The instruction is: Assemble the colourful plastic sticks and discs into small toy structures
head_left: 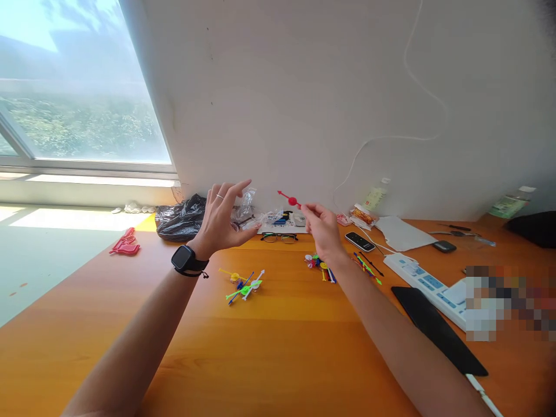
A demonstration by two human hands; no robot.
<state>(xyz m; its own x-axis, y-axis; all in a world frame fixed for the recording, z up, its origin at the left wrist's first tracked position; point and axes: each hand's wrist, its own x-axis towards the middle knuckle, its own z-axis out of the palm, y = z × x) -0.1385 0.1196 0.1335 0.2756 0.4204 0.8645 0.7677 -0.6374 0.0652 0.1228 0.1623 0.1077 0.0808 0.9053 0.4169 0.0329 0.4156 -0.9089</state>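
My right hand (322, 227) pinches the tail end of a red plastic arrow spinner (292, 201), holding it in the air with its pointed tip toward the left. My left hand (225, 219) is raised at the left with fingers apart and nothing in it. On the table below lies a small cluster of arrow spinners (244, 287) in yellow, green, blue and white. Partly hidden behind my right wrist is another pile of coloured pieces (324, 267). Several thin coloured arrows (368, 267) lie just right of that wrist.
Along the wall stand a black plastic bag (180, 218), clear wrappers and glasses (279, 237). To the right are a black remote-like device (360, 241), a white power strip (428, 284), a black flat slab (438, 330) and bottles (511, 202). A red plastic piece (125, 243) lies at left.
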